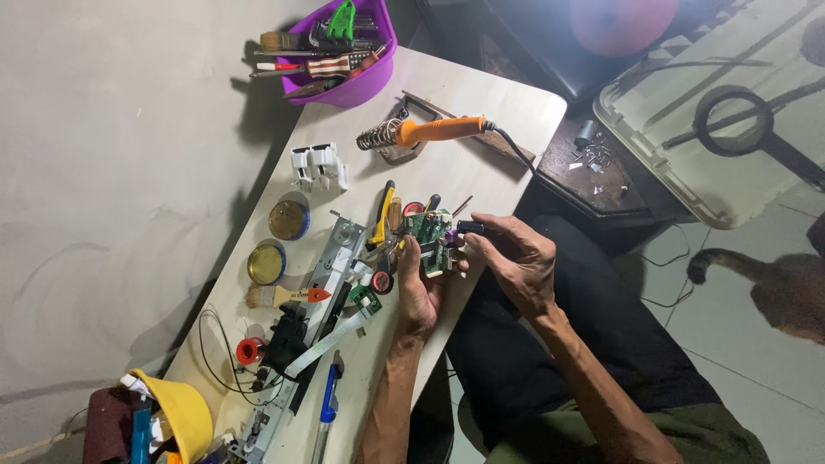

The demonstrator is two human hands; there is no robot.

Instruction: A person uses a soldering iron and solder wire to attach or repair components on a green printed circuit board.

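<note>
A: Head view. Left hand [418, 288] fingers closed round green circuit board [432, 241], mid-table [481, 103], near its right edge.
B: Right hand [514, 258] at 3 o'clock pinches a black-handled tool [470, 228] against it. Bare tabletop at 12, below soldering iron [430, 131].

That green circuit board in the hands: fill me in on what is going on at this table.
A person seated at a light wooden table holds a green circuit board up in the left hand. The right hand holds a small black-handled tool against the board's edge. An orange soldering iron rests on its stand behind, unheld. To the left lie yellow-handled pliers, two round tins, a brush and a dismantled metal frame. A purple bowl of tools sits at the far corner.
</note>
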